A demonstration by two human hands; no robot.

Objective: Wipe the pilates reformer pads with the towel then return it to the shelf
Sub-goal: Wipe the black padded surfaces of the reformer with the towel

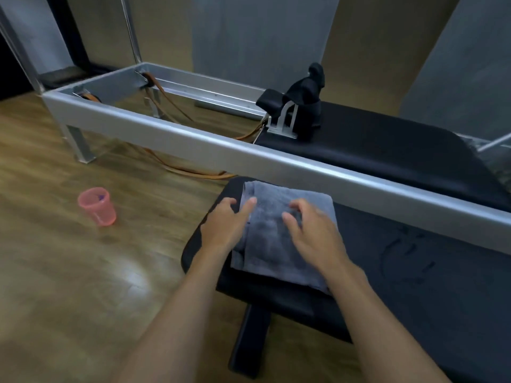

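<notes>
A folded grey terry-cloth towel (279,230) lies flat on the near black padded bench (401,272), at the bench's rounded left end. All places below are given relative to this towel.

The left hand (225,226) rests on the towel's left edge, palm down, fingers spread and loosely extended; the forefinger lies on the cloth and the thumb falls on the black pad just beside it. It presses rather than grips, with no fold of cloth closed in the fingers. The right hand (312,233) sits on the towel's right half, palm down, fingers curled slightly onto the fabric; whether they pinch any cloth cannot be told.

Beyond the towel, the silver aluminium frame rail of the reformer (171,134) runs diagonally, touching nothing on the bench. Past the rail, up and right of the towel, lies the long black upholstered carriage pad (387,145), with black shoulder rests (304,100) on a silver bracket at its left end. Orange cords (171,106) run inside the frame, farther up and left.

Well to the left of the towel, a translucent pink plastic cup (96,205) stands upright on the brown wooden floor (69,272).
</notes>
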